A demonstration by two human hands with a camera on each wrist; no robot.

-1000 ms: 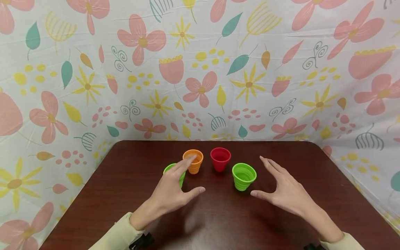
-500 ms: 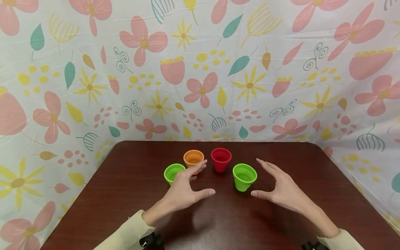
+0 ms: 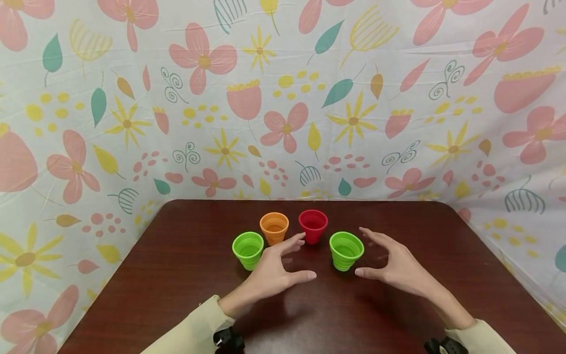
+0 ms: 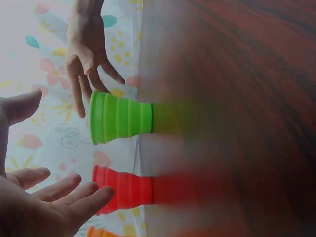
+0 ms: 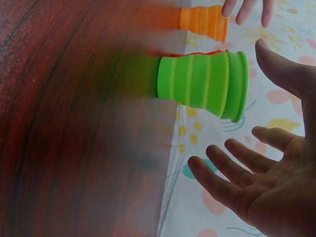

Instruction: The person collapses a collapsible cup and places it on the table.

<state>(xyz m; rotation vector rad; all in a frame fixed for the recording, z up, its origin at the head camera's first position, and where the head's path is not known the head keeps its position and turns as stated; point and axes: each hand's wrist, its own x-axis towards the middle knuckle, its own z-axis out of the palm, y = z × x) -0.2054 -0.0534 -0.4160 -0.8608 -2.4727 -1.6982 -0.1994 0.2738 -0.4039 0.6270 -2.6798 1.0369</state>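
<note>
Two green cups, an orange cup (image 3: 274,229) and a red cup (image 3: 313,226) stand upright on the table, all with ribbed sides. My left hand (image 3: 276,270) hovers with thumb and fingers spread, overlapping the edge of the left green cup (image 3: 247,250) in the head view; its fingertips lie just in front of the red cup. Beside the right green cup (image 3: 346,251) is my right hand (image 3: 400,265), its thumb and fingers parted toward that cup. In the right wrist view a gap shows between the fingers and the green cup (image 5: 202,84). Neither hand holds anything.
The dark wooden table (image 3: 185,295) reaches back to a white cloth (image 3: 283,162) printed with flowers and leaves. Each pale sleeve (image 3: 194,329) has a black wrist camera (image 3: 227,339) at its cuff.
My left hand has moved right, from over the left green cup and orange cup toward the middle, uncovering both. My right hand has shifted slightly left, toward the right green cup. The cups stay put.
</note>
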